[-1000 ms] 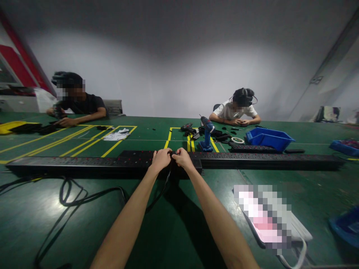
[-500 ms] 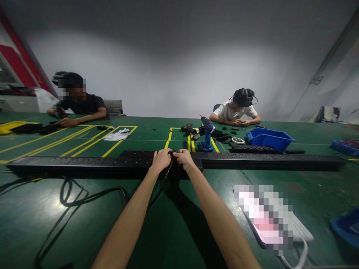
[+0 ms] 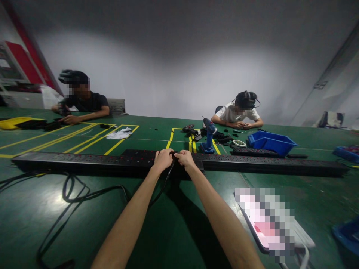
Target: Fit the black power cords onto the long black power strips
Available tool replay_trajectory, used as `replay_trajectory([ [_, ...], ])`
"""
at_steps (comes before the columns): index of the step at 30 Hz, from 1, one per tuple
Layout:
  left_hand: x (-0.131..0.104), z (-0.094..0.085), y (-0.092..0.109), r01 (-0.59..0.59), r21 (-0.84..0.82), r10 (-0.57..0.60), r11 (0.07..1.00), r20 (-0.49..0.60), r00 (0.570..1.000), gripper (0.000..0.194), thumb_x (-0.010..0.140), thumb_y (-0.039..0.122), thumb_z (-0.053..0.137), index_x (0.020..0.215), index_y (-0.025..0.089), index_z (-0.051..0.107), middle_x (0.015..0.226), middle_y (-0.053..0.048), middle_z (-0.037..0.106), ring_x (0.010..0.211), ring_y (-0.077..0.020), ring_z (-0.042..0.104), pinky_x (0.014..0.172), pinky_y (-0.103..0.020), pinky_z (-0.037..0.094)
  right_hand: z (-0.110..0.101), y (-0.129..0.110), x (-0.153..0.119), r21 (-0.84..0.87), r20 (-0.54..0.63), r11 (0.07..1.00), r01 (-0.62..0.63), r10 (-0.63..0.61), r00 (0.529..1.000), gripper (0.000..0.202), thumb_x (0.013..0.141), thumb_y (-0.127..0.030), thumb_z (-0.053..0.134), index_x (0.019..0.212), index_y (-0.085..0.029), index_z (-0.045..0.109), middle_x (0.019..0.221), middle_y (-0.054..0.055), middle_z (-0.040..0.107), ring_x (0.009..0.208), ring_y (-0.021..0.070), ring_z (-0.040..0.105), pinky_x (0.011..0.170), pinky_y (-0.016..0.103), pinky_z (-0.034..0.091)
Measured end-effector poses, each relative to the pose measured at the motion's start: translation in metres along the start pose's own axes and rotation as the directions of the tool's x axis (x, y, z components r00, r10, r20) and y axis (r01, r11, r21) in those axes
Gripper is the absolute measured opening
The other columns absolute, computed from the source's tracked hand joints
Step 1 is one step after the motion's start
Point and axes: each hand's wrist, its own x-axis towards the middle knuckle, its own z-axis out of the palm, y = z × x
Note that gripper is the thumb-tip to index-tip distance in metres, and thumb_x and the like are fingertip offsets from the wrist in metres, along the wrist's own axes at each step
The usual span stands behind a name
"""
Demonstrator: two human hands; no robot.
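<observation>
Long black power strips (image 3: pixel 252 164) with rows of sockets and small red marks lie across the green table in front of me. At their middle, my left hand (image 3: pixel 163 159) is closed over the top, its fingertips at the upper end of a black cable (image 3: pixel 169 172). Close beside it, my right hand (image 3: pixel 185 158) is closed in a pinch at the same cable end. What exactly sits between the fingertips is dark and too small to make out. From there the cable hangs down past my left wrist and joins loose loops (image 3: pixel 67 190) on the table at left.
Behind the strips stands a blue cordless drill (image 3: pixel 208 136), with a blue bin (image 3: pixel 270 142) and a white tape roll (image 3: pixel 239 143) to its right. White gloves (image 3: pixel 120 133) lie at left. A phone (image 3: pixel 260 224) rests near my right forearm. Two people sit opposite.
The view has tilted slightly, shifting the scene a little to the right. Both hands stay at the same spot on the strips, fingers still closed at the cable end.
</observation>
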Motion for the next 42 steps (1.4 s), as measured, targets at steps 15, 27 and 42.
replay_trajectory([
  [15, -0.002, -0.003, 0.001, 0.000, -0.004, 0.000, 1.000, -0.009, 1.000, 0.033, 0.091, 0.024, 0.046, 0.119, 0.027, 0.061, 0.131, -0.007, 0.063, 0.125, -0.0258, 0.053, 0.114, -0.052, 0.025, -0.002, 0.003, 0.001, 0.066, 0.055, 0.997, 0.038, -0.042, 0.998, 0.041, 0.068, -0.021, 0.067, 0.063, -0.023, 0.027, 0.043, -0.012, 0.030, 0.036, 0.0042, 0.032, 0.033, 0.014, 0.020],
  [27, -0.002, -0.004, 0.002, 0.009, -0.020, -0.009, 1.000, -0.003, 1.000, 0.031, 0.091, 0.025, 0.045, 0.118, 0.028, 0.061, 0.130, -0.007, 0.064, 0.124, -0.0256, 0.054, 0.112, -0.052, 0.027, -0.001, 0.005, 0.000, 0.078, 0.062, 0.996, 0.051, -0.056, 0.997, 0.041, 0.069, -0.020, 0.067, 0.063, -0.023, 0.027, 0.043, -0.012, 0.028, 0.035, 0.0042, 0.032, 0.032, 0.014, 0.019],
  [42, -0.004, -0.007, 0.001, -0.007, -0.007, 0.007, 1.000, 0.019, 1.000, 0.029, 0.094, 0.027, 0.041, 0.117, 0.024, 0.059, 0.126, -0.010, 0.065, 0.123, -0.0261, 0.054, 0.112, -0.051, 0.027, 0.008, -0.005, -0.003, 0.436, 0.036, 0.900, -0.013, -0.003, 0.999, 0.036, 0.074, -0.025, 0.068, 0.067, -0.022, 0.033, 0.053, -0.007, 0.045, 0.040, 0.0044, 0.035, 0.038, 0.017, 0.027],
])
